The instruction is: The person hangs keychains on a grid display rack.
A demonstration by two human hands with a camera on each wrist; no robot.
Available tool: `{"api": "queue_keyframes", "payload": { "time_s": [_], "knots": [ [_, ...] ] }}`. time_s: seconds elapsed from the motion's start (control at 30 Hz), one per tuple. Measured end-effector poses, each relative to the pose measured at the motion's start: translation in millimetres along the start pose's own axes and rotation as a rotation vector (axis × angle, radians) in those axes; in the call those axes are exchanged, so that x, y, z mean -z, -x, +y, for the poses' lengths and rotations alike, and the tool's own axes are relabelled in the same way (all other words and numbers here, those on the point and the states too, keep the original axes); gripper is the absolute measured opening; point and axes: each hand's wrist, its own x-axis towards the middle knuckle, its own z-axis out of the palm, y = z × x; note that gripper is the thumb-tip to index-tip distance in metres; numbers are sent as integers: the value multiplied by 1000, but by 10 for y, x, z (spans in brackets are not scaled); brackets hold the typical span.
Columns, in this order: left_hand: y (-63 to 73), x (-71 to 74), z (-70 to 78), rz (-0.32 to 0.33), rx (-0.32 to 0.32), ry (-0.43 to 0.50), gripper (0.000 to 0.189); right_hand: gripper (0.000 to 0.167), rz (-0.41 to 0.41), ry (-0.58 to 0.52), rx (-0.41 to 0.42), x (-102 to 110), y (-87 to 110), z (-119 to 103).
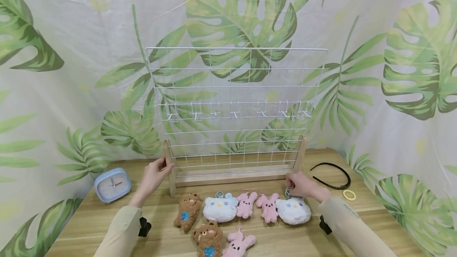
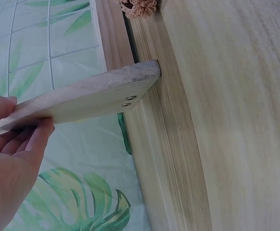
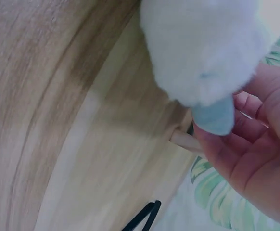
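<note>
My left hand [image 1: 154, 177] grips the left wooden post [image 1: 170, 173] of a white wire grid rack [image 1: 230, 132]. In the left wrist view, thumb and fingers lie on opposite sides of that post [image 2: 87, 96]. At the right, my right hand [image 1: 303, 185] pinches the blue ring at the top of a white plush cat-head keychain [image 1: 294, 211]. Up close, the fluffy plush [image 3: 202, 48] hangs by the fingers, its light-blue ear or bow [image 3: 216, 115] against them. Just left of it lies a pink plush rabbit keychain [image 1: 268, 208].
Several clear hooks [image 1: 234, 114] hang in a row across the grid. More plush lie in front: a second white cat head [image 1: 220, 209], brown bears [image 1: 188, 211] and pink rabbits [image 1: 246, 204]. A blue clock [image 1: 112, 185] stands left; a black headband [image 1: 333, 175] and yellow ring [image 1: 349, 195] lie right.
</note>
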Motion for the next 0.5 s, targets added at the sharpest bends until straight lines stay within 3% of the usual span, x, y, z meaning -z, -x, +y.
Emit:
{"api": "queue_keyframes", "payload": {
  "time_s": [0.3, 0.5],
  "knots": [
    [-13, 6, 3, -3, -12, 0, 36, 18, 66, -63, 71, 222, 162, -111],
    [-4, 5, -8, -11, -4, -1, 31, 17, 124, -68, 66, 331, 243, -173]
  ]
}}
